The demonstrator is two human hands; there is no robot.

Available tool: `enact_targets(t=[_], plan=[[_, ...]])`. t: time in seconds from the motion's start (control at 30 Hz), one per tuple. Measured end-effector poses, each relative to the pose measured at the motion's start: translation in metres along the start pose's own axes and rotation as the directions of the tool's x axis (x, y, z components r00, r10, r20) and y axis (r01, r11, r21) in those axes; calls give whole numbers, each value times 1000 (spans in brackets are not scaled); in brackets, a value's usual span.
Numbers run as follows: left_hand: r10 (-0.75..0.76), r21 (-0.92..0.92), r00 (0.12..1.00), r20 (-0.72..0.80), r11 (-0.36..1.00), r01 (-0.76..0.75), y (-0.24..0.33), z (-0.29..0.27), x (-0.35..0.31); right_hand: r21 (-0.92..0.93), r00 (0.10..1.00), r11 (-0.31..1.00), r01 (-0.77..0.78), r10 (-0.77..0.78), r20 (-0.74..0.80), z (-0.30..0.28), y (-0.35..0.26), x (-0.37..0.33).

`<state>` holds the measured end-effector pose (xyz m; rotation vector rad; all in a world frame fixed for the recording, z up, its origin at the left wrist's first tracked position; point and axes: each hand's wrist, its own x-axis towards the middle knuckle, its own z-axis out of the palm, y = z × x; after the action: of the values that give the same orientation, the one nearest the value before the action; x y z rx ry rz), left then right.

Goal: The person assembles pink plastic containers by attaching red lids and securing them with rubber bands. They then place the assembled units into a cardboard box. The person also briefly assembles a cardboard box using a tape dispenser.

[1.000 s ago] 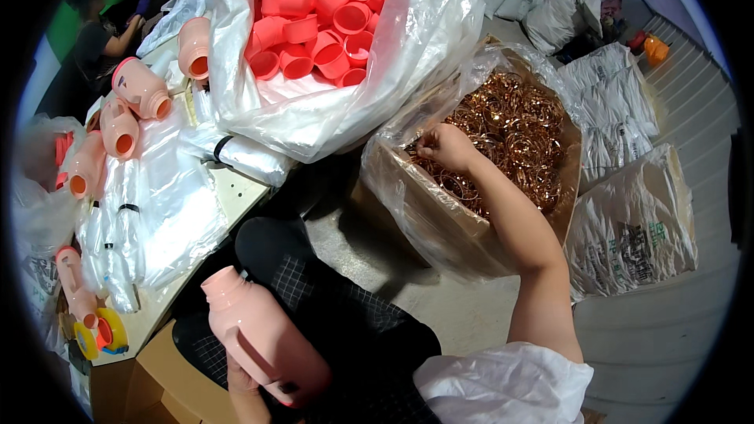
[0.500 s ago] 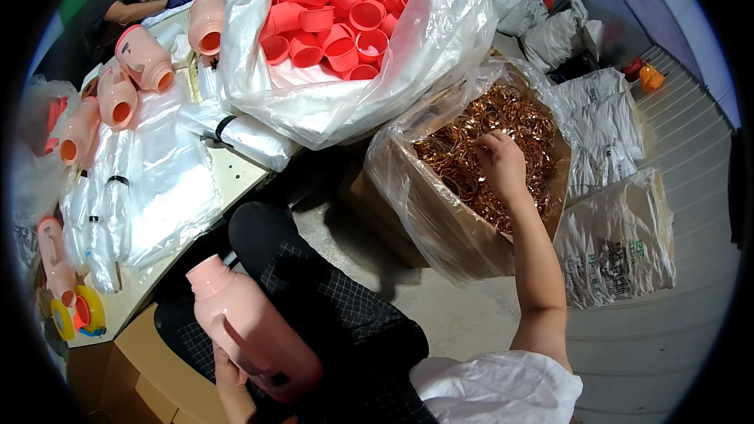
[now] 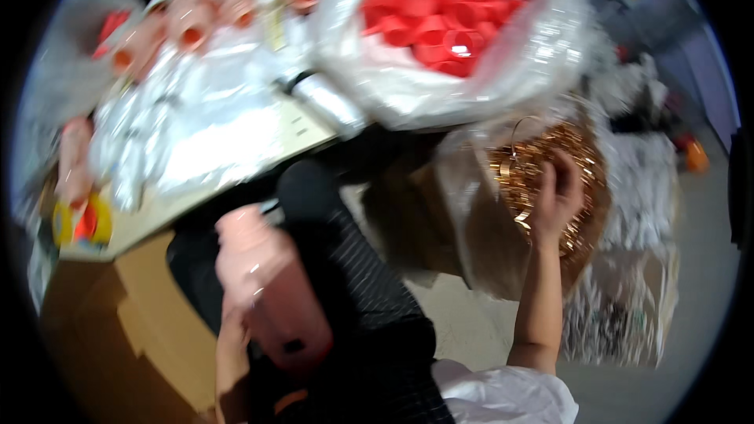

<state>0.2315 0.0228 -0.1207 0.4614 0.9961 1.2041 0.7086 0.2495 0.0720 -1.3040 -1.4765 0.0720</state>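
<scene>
A pink thermos flask body (image 3: 275,283) rests slanted across my lap, its open neck toward the upper left and a small dark patch near its base. My left hand (image 3: 233,328) grips its side by the handle; some fingers are hidden behind it. To the right, my right hand (image 3: 559,200) is over a box full of shiny copper-coloured rings (image 3: 522,169), its fingers bent and blurred by motion. One thin ring (image 3: 525,120) stands up from the heap left of the fingers. Whether the hand holds a ring does not show.
A big clear bag (image 3: 408,102) of red cups (image 3: 432,27) stands beyond. More pink flask bodies (image 3: 192,23) and plastic sleeves (image 3: 212,133) lie on the table (image 3: 177,196) at left, with yellow tape (image 3: 94,220). An open cardboard box (image 3: 149,322) is below; white sacks (image 3: 628,298) lie right.
My view has swung, so the table, bag and box appear shifted and blurred. My right hand remains over the rings with its fingers raised more; a ring now stands up beside it. My left hand keeps the flask.
</scene>
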Motion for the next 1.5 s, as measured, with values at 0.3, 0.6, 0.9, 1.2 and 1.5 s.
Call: enact_targets(t=[0.3, 0.6, 0.9, 1.2, 1.5], plan=[[76, 110, 997, 34, 991, -80, 6, 0, 22, 189, 204, 273, -943, 30, 978, 254, -147, -139], [439, 122, 890, -124, 897, -425, 111, 71, 6, 345, 270, 573, -743, -215, 939, 248, -163, -162], [416, 148, 876, -243, 909, -390, 88, 69, -3, 491, 460, 410, -768, -179, 870, 215, -169, -196], [538, 670, 842, -26, 635, -385, 122, 66, -24, 270, 279, 361, -893, -26, 960, 223, -231, -192], [417, -219, 880, -228, 858, -464, 65, 73, -28, 272, 230, 536, -799, -145, 962, 194, -193, -195]])
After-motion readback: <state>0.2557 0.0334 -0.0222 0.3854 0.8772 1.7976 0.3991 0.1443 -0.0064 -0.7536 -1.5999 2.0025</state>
